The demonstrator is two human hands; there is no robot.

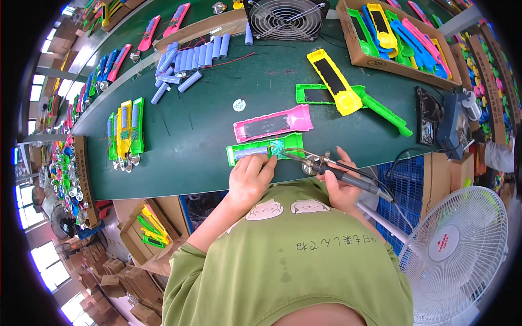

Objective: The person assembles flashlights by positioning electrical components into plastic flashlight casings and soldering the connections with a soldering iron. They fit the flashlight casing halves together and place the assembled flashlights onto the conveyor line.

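Note:
A green plastic housing half (230, 155) lies at the table's near edge. It holds a blue cylindrical battery cell (251, 152) and a small green circuit board (278, 147) with thin wires. My left hand (251, 176) has its fingers bent and pressed on the housing's near side, beside the cell. My right hand (342, 187) grips a soldering iron (348, 178) with a wire-feed tube along it. The iron's tip reaches the right part of the board; whether it touches is too small to tell. A round silver lamp reflector (310, 165) sits under the iron.
Just beyond lies a pink housing (299, 118); yellow (348, 102) and green housings cross at right. Blue cells (190, 57) pile at far left, near filled housings (125, 130). A black fan (285, 19), a carton of housings (380, 68) and a blue soldering station (454, 127) stand around.

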